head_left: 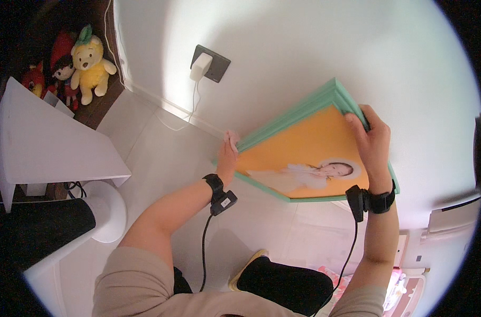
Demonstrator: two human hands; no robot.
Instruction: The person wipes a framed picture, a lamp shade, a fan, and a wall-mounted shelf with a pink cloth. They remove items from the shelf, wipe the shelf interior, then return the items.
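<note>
A picture frame [292, 119] with a mint-green moulded border is held tilted in front of the pale wall. Its picture [307, 138] has an orange ground and a person in white lying sideways to my view. My right hand [373, 144] grips the border on the right, thumb over the front and fingers behind. At the opposite end, my left hand [226, 160] touches the frame's edge with a small pale pink cloth or tissue [232, 139] at its fingers. Part of the left fingers is hidden. Both wrists carry black strapped devices with cables.
A white charger [201, 67] sits in a dark wall socket [220, 68], its cable trailing to the tiled floor [149, 146]. Plush toys [90, 67] sit at upper left beyond a white panel [62, 138]. A dark screen-like panel [38, 233] on a round white base [111, 214] stands at left.
</note>
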